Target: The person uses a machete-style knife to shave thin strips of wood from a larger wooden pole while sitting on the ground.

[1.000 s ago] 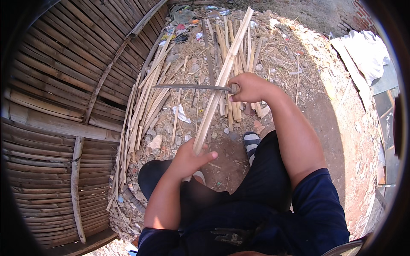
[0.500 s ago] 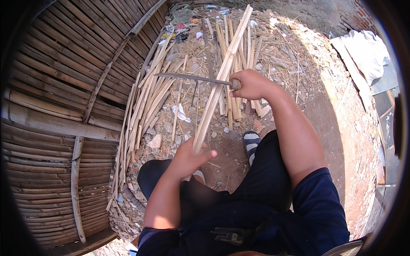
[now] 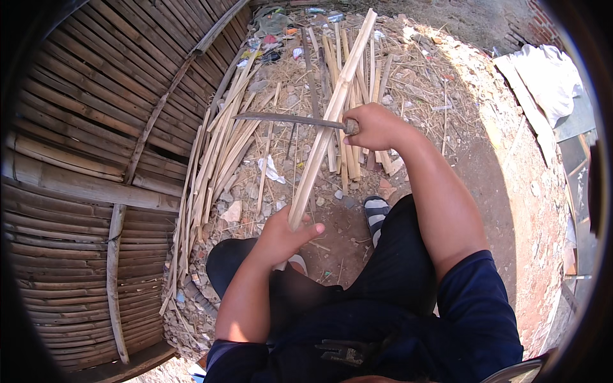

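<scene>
A long split bamboo strip point(image 3: 315, 163) slants up and away from my lap toward the far ground. My left hand point(image 3: 284, 237) grips its near end, the thumb sticking out to the right. In my right hand point(image 3: 373, 126) is the handle of a machete point(image 3: 287, 119), fingers closed round it. The long dark blade points left and lies across the bamboo strip about midway along. Whether its edge has entered the strip I cannot tell.
Many cut bamboo strips point(image 3: 239, 131) lean along the bamboo wall point(image 3: 121, 83) at left. Another bundle of strips point(image 3: 354, 159) lies ahead on littered, stony ground. A sandalled foot point(image 3: 377, 214) stands beneath me. A white sack point(image 3: 546, 80) rests at the far right.
The machete's blade tip has shifted very slightly down and to the right. The bamboo strip and my left hand look almost unmoved.
</scene>
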Action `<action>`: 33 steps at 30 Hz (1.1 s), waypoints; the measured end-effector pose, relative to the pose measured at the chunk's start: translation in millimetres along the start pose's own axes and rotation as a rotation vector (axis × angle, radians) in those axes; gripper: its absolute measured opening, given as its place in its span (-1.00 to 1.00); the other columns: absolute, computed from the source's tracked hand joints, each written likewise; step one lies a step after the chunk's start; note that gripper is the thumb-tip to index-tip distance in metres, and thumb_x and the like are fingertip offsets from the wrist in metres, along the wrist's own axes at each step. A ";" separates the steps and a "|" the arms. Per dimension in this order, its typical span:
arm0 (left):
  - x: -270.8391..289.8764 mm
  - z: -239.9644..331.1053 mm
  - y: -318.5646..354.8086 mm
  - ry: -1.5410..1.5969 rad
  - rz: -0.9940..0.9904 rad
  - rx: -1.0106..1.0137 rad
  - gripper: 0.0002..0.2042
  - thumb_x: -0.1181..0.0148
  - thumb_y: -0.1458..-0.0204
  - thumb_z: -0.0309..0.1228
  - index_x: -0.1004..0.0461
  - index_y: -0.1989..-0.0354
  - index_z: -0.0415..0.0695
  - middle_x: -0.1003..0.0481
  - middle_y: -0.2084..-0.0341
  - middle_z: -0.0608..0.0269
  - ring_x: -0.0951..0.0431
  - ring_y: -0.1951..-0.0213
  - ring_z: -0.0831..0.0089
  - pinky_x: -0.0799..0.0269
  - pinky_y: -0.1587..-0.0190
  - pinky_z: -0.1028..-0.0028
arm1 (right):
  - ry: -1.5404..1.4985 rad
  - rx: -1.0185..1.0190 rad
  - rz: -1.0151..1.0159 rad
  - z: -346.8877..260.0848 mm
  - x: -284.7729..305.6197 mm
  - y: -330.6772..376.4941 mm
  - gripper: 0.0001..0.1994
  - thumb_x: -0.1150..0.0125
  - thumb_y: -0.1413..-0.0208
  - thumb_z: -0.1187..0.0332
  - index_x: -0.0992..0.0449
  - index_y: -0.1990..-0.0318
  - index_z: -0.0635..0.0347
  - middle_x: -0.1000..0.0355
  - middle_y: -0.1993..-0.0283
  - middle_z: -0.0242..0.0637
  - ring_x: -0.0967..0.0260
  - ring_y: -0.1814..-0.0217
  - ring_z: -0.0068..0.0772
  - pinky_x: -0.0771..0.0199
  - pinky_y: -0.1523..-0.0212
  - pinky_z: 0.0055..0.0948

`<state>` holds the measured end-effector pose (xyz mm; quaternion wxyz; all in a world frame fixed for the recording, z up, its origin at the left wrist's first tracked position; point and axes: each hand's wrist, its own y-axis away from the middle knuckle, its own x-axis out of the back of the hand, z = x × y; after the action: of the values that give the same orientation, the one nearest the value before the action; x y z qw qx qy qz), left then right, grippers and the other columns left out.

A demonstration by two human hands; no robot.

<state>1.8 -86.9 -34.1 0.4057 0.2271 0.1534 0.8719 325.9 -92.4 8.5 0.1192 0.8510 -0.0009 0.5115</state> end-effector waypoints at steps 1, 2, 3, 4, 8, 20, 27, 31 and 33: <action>-0.1 -0.1 0.1 0.002 -0.001 0.001 -0.43 -0.58 0.02 -0.11 -0.44 0.03 -0.25 -0.43 0.52 0.39 -0.45 0.56 0.63 -0.40 0.56 0.56 | -0.006 0.034 0.038 2.6 -0.8 0.6 -0.44 -0.49 -0.03 0.13 -0.58 -0.14 0.24 -0.59 0.02 0.10 -0.55 -0.08 0.12 -0.52 -0.12 -0.09; 0.1 -0.9 -0.2 -0.002 -0.003 -0.018 -0.43 -0.58 0.02 -0.12 -0.44 0.03 -0.24 -0.43 0.52 0.39 -0.44 0.56 0.63 -0.39 0.56 0.57 | -0.012 0.069 0.075 8.3 -3.0 1.1 -0.49 -0.50 -0.03 0.13 -0.60 -0.09 0.23 -0.60 0.08 0.09 -0.55 -0.02 0.13 -0.52 -0.07 -0.09; 0.6 -2.2 -0.6 -0.006 -0.005 -0.037 -0.44 -0.58 0.02 -0.12 -0.44 0.03 -0.24 -0.43 0.52 0.40 -0.44 0.56 0.63 -0.39 0.57 0.57 | -0.017 0.104 0.113 13.7 -5.5 1.0 -0.53 -0.51 -0.03 0.14 -0.62 -0.04 0.22 -0.60 0.15 0.08 -0.56 0.04 0.14 -0.53 -0.01 -0.08; 0.5 -2.9 -1.1 -0.010 -0.010 -0.056 -0.44 -0.58 0.02 -0.13 -0.44 0.03 -0.24 -0.43 0.52 0.40 -0.44 0.57 0.63 -0.38 0.57 0.57 | -0.023 0.088 0.143 19.9 -7.5 -0.5 -0.53 -0.50 -0.03 0.14 -0.63 -0.04 0.21 -0.60 0.14 0.08 -0.56 0.04 0.15 -0.53 -0.02 -0.09; 2.7 3.7 0.8 -0.024 -0.028 0.020 -0.39 -0.58 0.04 -0.03 -0.48 0.06 -0.28 -0.52 0.41 0.27 -0.53 0.37 0.52 -0.50 0.28 0.43 | 0.000 -0.027 0.258 26.2 -7.7 -5.3 -0.55 -0.49 -0.04 0.15 -0.64 -0.05 0.16 -0.61 0.10 0.09 -0.56 0.00 0.14 -0.52 -0.06 -0.10; 2.3 1.5 2.0 -0.016 -0.009 -0.005 -0.45 -0.58 0.03 -0.09 -0.47 0.06 -0.24 -0.50 0.44 0.34 -0.49 0.43 0.58 -0.45 0.37 0.50 | 0.000 0.187 -0.003 -8.7 -2.4 12.5 -0.57 -0.49 -0.02 0.15 -0.65 -0.02 0.16 -0.62 0.27 0.03 -0.60 0.15 0.08 -0.55 0.06 -0.10; 3.0 5.3 2.4 -0.036 -0.016 0.004 -0.42 -0.58 0.04 -0.05 -0.49 0.06 -0.25 -0.52 0.41 0.31 -0.51 0.39 0.55 -0.48 0.30 0.46 | 0.026 -0.131 0.170 10.4 4.4 2.4 -0.44 -0.46 -0.07 0.16 -0.56 -0.23 0.14 -0.58 -0.09 0.02 -0.52 -0.20 0.05 -0.51 -0.22 -0.11; 1.5 4.0 2.5 -0.052 -0.009 0.000 -0.43 -0.58 0.04 -0.05 -0.49 0.09 -0.26 -0.51 0.42 0.30 -0.51 0.39 0.54 -0.48 0.30 0.46 | -0.015 -0.021 0.006 -4.2 8.3 9.8 -0.43 -0.47 -0.06 0.18 -0.56 -0.24 0.12 -0.59 -0.07 0.05 -0.54 -0.17 0.05 -0.52 -0.19 -0.12; 1.1 2.8 2.2 -0.045 -0.013 0.009 -0.43 -0.58 0.04 -0.05 -0.49 0.09 -0.26 -0.51 0.42 0.30 -0.51 0.39 0.54 -0.48 0.29 0.45 | -0.020 0.019 -0.095 -13.7 8.3 15.8 -0.42 -0.48 -0.05 0.20 -0.55 -0.25 0.12 -0.60 -0.05 0.05 -0.55 -0.15 0.05 -0.53 -0.18 -0.13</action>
<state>1.3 -87.2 -30.5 0.4137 0.2476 0.1497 0.8632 316.0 -103.9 25.1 0.1355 0.8561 0.0432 0.4968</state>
